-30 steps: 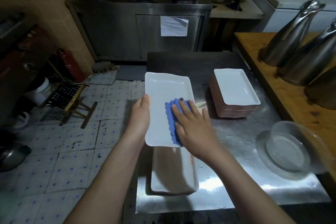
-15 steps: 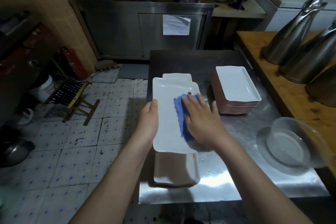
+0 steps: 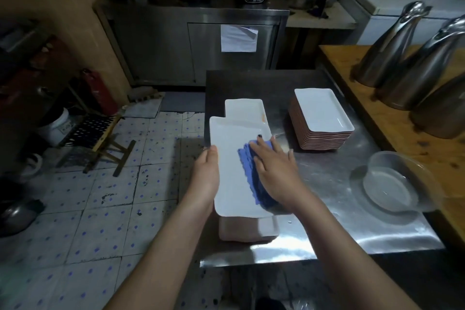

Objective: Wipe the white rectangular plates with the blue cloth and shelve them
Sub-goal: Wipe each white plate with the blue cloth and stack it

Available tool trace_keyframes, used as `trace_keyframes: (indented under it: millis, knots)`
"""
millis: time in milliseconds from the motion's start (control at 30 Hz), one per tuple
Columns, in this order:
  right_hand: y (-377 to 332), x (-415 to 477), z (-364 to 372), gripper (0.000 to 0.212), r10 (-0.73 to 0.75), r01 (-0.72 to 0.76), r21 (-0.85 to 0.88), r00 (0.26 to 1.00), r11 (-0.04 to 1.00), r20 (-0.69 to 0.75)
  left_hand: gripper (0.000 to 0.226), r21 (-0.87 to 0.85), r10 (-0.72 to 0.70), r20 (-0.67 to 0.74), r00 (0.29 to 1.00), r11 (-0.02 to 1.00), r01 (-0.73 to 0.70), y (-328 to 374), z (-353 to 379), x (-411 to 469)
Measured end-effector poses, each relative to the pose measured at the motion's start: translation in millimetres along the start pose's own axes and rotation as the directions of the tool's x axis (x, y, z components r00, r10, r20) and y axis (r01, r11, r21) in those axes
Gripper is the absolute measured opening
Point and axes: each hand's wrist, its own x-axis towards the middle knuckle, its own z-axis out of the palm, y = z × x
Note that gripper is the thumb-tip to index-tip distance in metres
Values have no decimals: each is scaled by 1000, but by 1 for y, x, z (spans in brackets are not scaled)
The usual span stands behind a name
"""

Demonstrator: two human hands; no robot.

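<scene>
left hand (image 3: pixel 205 178) gripping left rim of white rectangular ceramic plate (image 3: pixel 231 184), thumb on top, right hand (image 3: pixel 274 171) fingers straight, pressing crumpled blue cloth (image 3: pixel 245 161) under them onto plate's right half

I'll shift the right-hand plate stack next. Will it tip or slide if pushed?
Probably heavy: the plate stack holds many plates. Wider than tall, it likely slides on the shiny steel table rather than tipping.

Left hand (image 3: pixel 205 176) clasped on plate (image 3: pixel 232 178); right hand (image 3: pixel 275 171) flat, palm down, fingers spread.
</scene>
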Motion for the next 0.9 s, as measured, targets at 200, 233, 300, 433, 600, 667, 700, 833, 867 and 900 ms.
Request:
trace_keyframes:
  millis: [200,233,300,433,600,667,700,833,867,900]
  knots:
    - [-14,-12,7,43,2,-7,-22,975,1000,-224,31,-69,29,11,1000,997,-28,-3,-9,-12]
    - [-16,-16,7,43,5,-1,12,964,1000,-266,31,-83,45,9,999,996,-44,-2,-10,-13]
    - [-19,-23,5,42,27,5,103,952,995,-305,31,-101,63,14,998,993,-61,-1,-11,-17]
    - [-22,-31,-4,43,113,-16,285,938,958,-328,30,-119,75,14,997,990,-73,1,-10,-22]
    - [-22,-33,-10,32,186,-79,248,875,966,-447,30,-116,109,-32,994,987,-112,3,-4,-21]
    - [-21,-31,-11,28,229,-131,249,879,959,-418,30,-104,108,-40,993,988,-112,2,0,-20]
    - [-20,-29,-12,26,261,-161,268,881,950,-394,30,-100,108,-42,993,989,-112,1,2,-19]
    - [-14,-23,-16,20,384,-232,450,879,862,-283,28,-74,118,-51,992,990,-122,-7,10,-19]
    - [-11,-22,-16,27,410,-250,491,877,834,-249,27,-72,122,-52,991,990,-125,-9,12,-20]
    - [-9,-21,-15,34,431,-273,517,876,811,-214,27,-70,123,-53,991,989,-127,-11,15,-21]
